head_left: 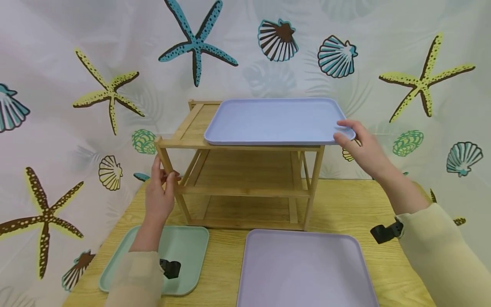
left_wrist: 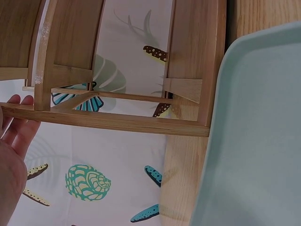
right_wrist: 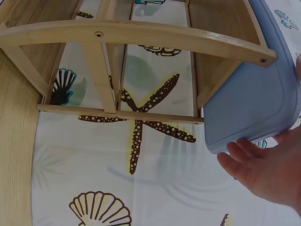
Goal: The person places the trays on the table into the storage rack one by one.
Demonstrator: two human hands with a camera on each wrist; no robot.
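A three-tier wooden rack (head_left: 245, 191) stands on the table, its shelves bare under the top. On its top lies a light blue tray (head_left: 276, 120), shifted right so that its right end overhangs the frame. My right hand (head_left: 364, 149) grips the tray's front right corner; in the right wrist view, fingers (right_wrist: 244, 153) reach under its underside. My left hand (head_left: 159, 198) holds the rack's front left post, with fingertips (left_wrist: 27, 100) showing behind the wood in the left wrist view.
A pale green tray (head_left: 186, 256) lies at the front left of the table (head_left: 222, 264), partly covered by my left forearm. A lavender tray (head_left: 303, 268) lies in front of the rack. Behind hangs a curtain (head_left: 238, 81) printed with starfish and shells.
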